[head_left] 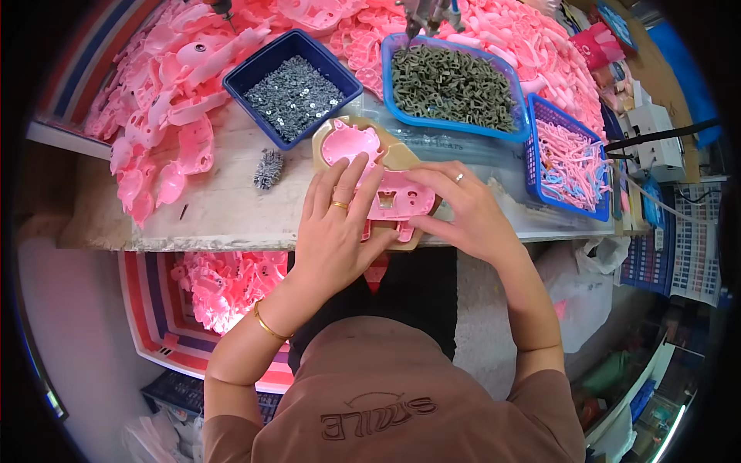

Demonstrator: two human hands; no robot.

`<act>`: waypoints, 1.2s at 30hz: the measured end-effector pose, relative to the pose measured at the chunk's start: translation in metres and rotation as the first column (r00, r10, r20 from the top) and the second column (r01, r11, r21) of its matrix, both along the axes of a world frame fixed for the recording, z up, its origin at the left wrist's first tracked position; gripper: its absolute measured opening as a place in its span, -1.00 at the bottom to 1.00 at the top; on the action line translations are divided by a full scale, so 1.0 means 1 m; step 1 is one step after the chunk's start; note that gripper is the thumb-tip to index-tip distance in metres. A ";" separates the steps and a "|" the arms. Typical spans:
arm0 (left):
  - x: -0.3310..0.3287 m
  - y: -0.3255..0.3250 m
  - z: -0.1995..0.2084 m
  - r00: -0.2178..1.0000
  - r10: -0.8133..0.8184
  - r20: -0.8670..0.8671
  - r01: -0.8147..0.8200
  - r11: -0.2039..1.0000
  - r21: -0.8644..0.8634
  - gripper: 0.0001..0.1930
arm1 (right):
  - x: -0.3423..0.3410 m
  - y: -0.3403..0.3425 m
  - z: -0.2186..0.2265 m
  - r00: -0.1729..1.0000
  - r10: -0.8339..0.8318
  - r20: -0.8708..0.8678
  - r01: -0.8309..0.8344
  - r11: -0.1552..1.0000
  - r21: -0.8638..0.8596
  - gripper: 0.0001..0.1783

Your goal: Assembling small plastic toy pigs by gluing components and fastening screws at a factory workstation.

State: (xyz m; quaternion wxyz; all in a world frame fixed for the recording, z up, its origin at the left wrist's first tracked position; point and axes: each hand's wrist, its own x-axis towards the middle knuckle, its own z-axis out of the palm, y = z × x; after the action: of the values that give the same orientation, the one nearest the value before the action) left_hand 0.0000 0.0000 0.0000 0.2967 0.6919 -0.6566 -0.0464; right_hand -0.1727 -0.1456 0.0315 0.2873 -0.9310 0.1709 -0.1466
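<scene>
A pink animal-shaped plastic shell [405, 197], hollow side up, lies in a tan holder [400, 157] at the table's front edge. My left hand [337, 220] rests across the shell's left part with its fingers stretched out, hiding some of it. On the other side, my right hand [472, 207] grips the shell's right end between thumb and forefinger. Beyond the holder stands a dark blue bin [229, 83] of small metal screws or similar bits. A blue tray [387, 71] of small dark olive loop-shaped pieces sits behind the shell.
Pink plastic parts [185, 116] are heaped along the back and left. A small pile of metal bits [268, 170] lies left of the holder. To the right stands a blue basket [532, 181] of pink and blue strips. Tool tips [423, 17] hang overhead. Below is a striped container [143, 309].
</scene>
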 end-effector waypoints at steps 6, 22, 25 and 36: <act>-0.004 -0.004 -0.003 1.000 0.019 0.024 -0.019 1.000 -0.015 -0.20 | 0.000 0.000 -0.005 0.999 -0.009 0.034 0.010 0.999 -0.044 -0.43; -0.003 -0.006 0.001 1.000 -0.008 0.021 0.007 0.999 0.045 -0.23 | 0.001 0.003 -0.005 0.999 0.018 -0.037 -0.024 0.987 -0.158 -0.44; -0.003 -0.006 0.003 1.000 -0.010 0.026 0.009 0.999 0.047 -0.24 | 0.001 0.001 -0.003 0.999 0.035 -0.033 -0.041 0.981 -0.190 -0.45; -0.002 -0.011 0.005 0.994 -0.015 0.106 0.007 0.998 0.070 -0.35 | 0.032 -0.116 -0.013 0.938 -0.337 0.074 0.343 0.936 -0.077 -0.72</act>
State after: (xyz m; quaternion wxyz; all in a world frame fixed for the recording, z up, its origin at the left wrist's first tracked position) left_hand -0.0019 -0.0112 0.0054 0.2367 0.6996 -0.6734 -0.0338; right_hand -0.1410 -0.2616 0.0188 0.2212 -0.8944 0.3140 -0.2290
